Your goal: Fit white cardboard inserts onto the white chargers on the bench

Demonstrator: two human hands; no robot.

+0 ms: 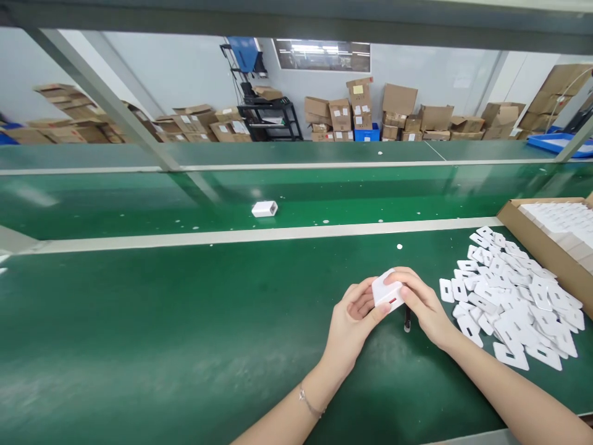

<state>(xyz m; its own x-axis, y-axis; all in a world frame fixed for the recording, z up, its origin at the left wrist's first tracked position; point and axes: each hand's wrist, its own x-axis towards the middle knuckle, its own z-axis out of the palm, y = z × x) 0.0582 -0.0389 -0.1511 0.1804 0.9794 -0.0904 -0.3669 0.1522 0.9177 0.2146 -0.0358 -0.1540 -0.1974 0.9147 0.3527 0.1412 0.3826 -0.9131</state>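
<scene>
Between my two hands, just above the green bench, is a small white plastic housing (385, 289) with a red slot on its near face. My left hand (356, 315) grips its left side with the thumb below and fingers behind. From the right, my right hand (421, 303) closes on it, fingers across the top and thumb at the near edge. A dark pen-like tool (407, 319) shows beneath my right hand, partly hidden by it. Right of that hand lies a heap of flat white plates (519, 296) with rectangular cutouts.
A cardboard box (537, 238) of white pieces stands at the right edge. Beyond the pale rail (259, 235), a white housing (264, 209) lies on a green conveyor belt (222, 216). A frame post (106, 99) slants at the left; stacked cartons (340, 114) line the back wall.
</scene>
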